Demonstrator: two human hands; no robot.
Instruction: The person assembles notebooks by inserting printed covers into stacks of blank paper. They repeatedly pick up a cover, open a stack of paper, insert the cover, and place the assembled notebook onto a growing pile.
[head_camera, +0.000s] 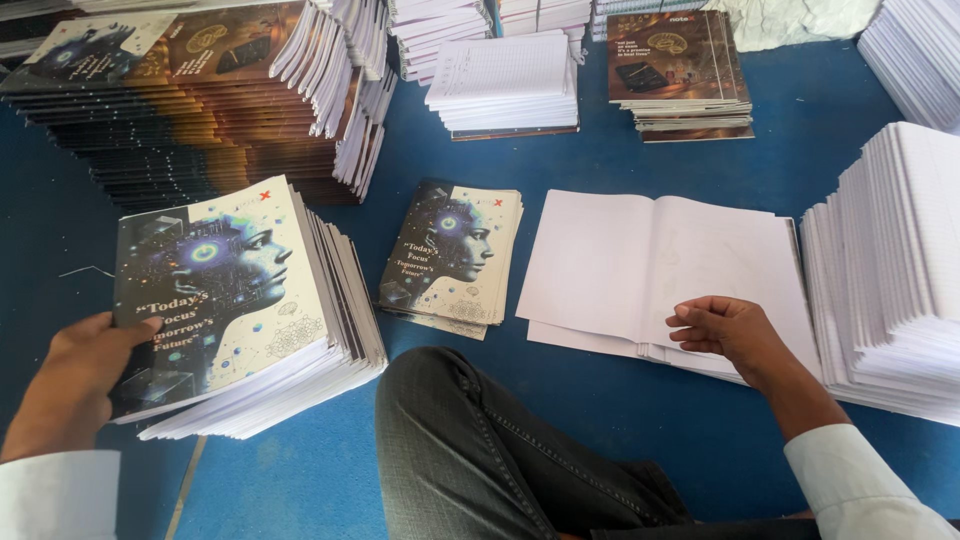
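Two bare hands work over a blue floor covering (620, 400). Left hand (70, 385) grips the near-left corner of the top glossy notebook with a dark face-profile cover (215, 290), thumb on top, on a fanned pile. Right hand (725, 330), fingers curled and holding nothing, rests on the open white blank sheets (640, 265) beside a tall stack of white page blocks (890, 270).

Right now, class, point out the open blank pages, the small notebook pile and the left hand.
open blank pages (610, 265), head view, left page.
small notebook pile (450, 255), head view, top cover.
left hand (75, 375), head view, back of hand.
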